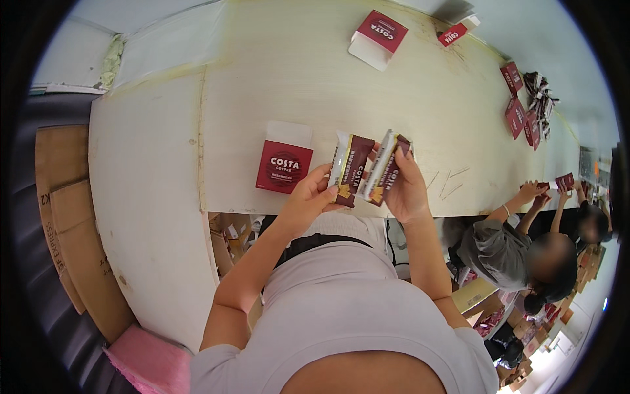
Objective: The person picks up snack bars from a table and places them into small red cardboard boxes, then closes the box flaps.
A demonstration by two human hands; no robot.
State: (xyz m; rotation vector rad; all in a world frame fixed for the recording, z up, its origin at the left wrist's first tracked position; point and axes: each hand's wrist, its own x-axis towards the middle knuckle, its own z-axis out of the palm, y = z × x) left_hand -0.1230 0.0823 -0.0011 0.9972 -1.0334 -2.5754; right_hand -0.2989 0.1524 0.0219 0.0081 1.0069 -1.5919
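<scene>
Above the near edge of a pale worktop (315, 88), my left hand (312, 197) grips a brown and white wrapped snack bar (350, 170) with a Costa Coffee print. My right hand (409, 184) holds further wrapped bars (386, 170) of the same kind, tilted and close beside the first; how many cannot be told. Just left of my left hand lies a dark red Costa Coffee carton (284, 166) with its white flap open. Farther back on the worktop rests another red carton (381, 32), also with a white flap out.
A small red carton (453, 34) stands at the back right. Several red cartons (515, 117) lie beside a pile of wrapped bars (540, 101). Two co-workers (497, 251) handle cartons at the right. Flattened cardboard (78, 246) leans at the left, near a pink cushioned seat (147, 359).
</scene>
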